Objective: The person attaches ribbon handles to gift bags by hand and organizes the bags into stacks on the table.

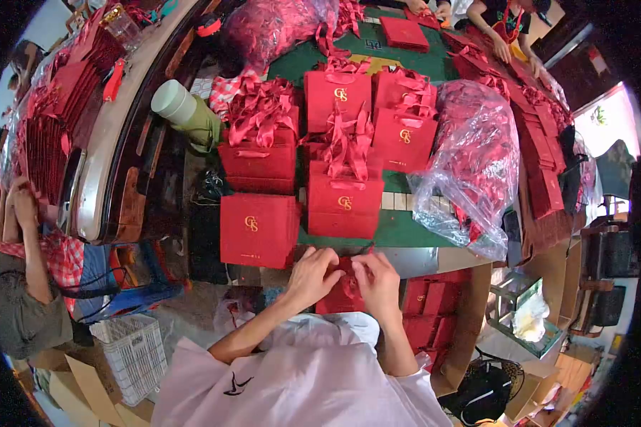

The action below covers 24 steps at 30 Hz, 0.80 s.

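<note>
Just below the near edge of the green table (406, 218), my left hand (313, 275) and my right hand (376, 281) are close together over a red bag (340, 302) at my lap. The fingers of both hands are bent and pinched near the bag's top; what lies between them is too small to make out. Beyond my hands stand a red bag with gold letters (345, 206) and, to its left, a stack of flat red bags (258, 229). More red bags with ribbon handles (260, 160) stand behind these.
A clear plastic bag of red ribbons (473, 149) lies on the right. A pale green cup (173, 102) is at the left edge. Co-workers' hands (502, 50) are at the far right, and another person (25, 313) is at the left. A white crate (132, 352) stands below.
</note>
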Motion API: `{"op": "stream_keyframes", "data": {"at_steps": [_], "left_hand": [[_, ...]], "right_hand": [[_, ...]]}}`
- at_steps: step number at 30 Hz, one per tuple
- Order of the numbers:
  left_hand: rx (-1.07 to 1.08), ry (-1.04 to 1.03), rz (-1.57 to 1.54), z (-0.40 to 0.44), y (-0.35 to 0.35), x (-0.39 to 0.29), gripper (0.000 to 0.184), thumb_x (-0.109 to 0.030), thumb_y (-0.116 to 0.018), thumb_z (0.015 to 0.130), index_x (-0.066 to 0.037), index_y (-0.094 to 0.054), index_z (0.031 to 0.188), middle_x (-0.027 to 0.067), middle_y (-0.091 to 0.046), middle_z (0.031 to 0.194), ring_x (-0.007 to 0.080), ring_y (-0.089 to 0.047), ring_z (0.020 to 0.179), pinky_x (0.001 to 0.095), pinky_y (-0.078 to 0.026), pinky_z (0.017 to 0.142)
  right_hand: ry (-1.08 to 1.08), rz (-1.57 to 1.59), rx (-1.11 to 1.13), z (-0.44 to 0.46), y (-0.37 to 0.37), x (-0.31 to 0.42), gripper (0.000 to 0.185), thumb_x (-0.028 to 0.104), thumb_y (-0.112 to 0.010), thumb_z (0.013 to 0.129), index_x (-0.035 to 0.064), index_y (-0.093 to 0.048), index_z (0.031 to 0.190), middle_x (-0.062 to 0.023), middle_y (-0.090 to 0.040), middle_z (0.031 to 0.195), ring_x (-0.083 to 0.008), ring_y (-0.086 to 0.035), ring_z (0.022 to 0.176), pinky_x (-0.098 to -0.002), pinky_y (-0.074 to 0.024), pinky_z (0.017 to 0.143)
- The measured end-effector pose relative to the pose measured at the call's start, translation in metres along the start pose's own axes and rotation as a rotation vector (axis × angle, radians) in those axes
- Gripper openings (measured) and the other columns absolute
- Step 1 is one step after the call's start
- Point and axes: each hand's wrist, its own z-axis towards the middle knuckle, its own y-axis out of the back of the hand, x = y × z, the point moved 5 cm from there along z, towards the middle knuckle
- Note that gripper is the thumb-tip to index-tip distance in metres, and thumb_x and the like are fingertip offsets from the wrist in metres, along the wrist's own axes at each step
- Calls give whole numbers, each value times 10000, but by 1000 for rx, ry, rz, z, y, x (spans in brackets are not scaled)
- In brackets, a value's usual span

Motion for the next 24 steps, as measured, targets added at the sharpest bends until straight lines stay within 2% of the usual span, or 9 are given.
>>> {"op": "stream_keyframes", "data": {"at_steps": [4, 5, 7, 8, 12, 15, 19, 21, 24], "left_hand": [[22, 1, 12, -3, 0, -6, 183, -111, -691, 797, -32, -542, 870, 123, -598, 831, 329, -555, 833, 427, -461, 720], [19, -55, 4, -3, 1, -8, 165, -105, -685, 799, -33, -550, 861, 115, -595, 833, 326, -551, 828, 418, -463, 721], [14, -110, -2, -4, 2, -10, 148, -100, -679, 802, -33, -557, 852, 107, -592, 835, 323, -546, 822, 410, -466, 722], [-1, -154, 36, -5, 5, -12, 130, -95, -673, 802, -37, -569, 854, 98, -589, 838, 310, -546, 818, 401, -469, 721], [-23, -305, 114, -11, 8, -12, 88, -81, -655, 797, -39, -607, 857, 77, -584, 848, 271, -549, 823, 376, -472, 735], [-34, -328, 83, -11, 13, -14, 64, -68, -647, 794, -37, -623, 845, 67, -582, 840, 248, -546, 842, 364, -471, 744], [-28, -312, 63, -10, 16, -14, 70, -48, -646, 782, -33, -619, 844, 70, -581, 845, 253, -544, 842, 367, -469, 750], [-56, -277, 39, -4, 23, -15, 94, -51, -700, 778, -49, -633, 843, 92, -584, 852, 291, -563, 822, 383, -485, 722], [-102, -190, 14, 0, 22, -8, 99, -43, -696, 781, -43, -611, 830, 107, -566, 832, 308, -556, 815, 394, -478, 714]], "right_hand": [[76, -73, 138, 15, -3, -7, 104, 132, -666, 851, 32, -692, 854, -152, -623, 824, -346, -614, 818, -436, -498, 718], [76, -72, 137, 17, -3, -12, 104, 132, -666, 851, 32, -692, 854, -152, -623, 824, -346, -614, 818, -436, -498, 718], [181, -177, 393, 18, -21, -23, 130, 144, -653, 849, 24, -688, 886, -160, -633, 851, -344, -625, 788, -406, -504, 702], [135, -111, 429, 20, -24, -30, 175, 206, -651, 839, 44, -708, 871, -160, -633, 838, -354, -619, 825, -441, -496, 735], [173, 72, 598, 33, -29, -33, 153, 197, -662, 832, 72, -735, 878, -153, -651, 826, -325, -637, 818, -402, -502, 741], [131, 128, 678, 40, -31, -31, 137, 186, -686, 813, 68, -735, 863, -137, -652, 806, -305, -643, 803, -384, -501, 728], [103, 238, 708, 43, -40, -37, 126, 161, -703, 790, 47, -725, 839, -130, -656, 792, -277, -653, 792, -362, -501, 726], [38, 343, 587, 43, -43, -41, 121, 138, -704, 774, 23, -706, 812, -136, -667, 794, -252, -661, 777, -344, -501, 727], [40, 240, 488, 43, -46, -37, 134, 136, -699, 769, 5, -687, 794, -137, -679, 806, -231, -667, 762, -337, -506, 721]]}}
